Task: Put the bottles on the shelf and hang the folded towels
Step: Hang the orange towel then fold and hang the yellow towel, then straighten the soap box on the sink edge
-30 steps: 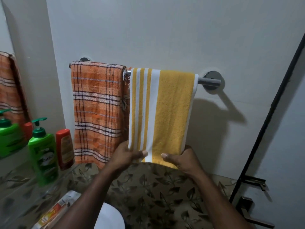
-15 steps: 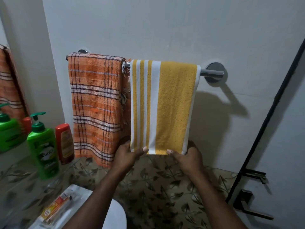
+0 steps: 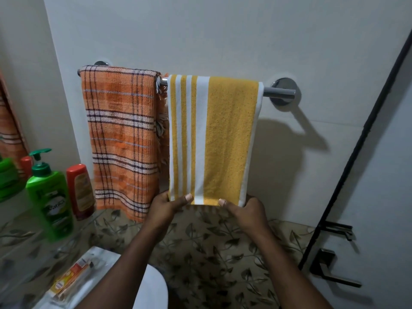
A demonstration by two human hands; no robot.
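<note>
Green bottle, red bottle upright on shelf, yellow towel on rail

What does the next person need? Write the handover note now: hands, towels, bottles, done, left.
Left hand and right hand: each pinches the bottom edge of the yellow striped towel.
The yellow striped towel hangs folded over the towel bar, beside the orange plaid towel, which is also on the bar.
Green pump bottle and red bottle stand upright at far left, apparently shelved.
Done: both towels hung, bottles placed.
Left: probably just letting go of the yellow striped towel.
</note>
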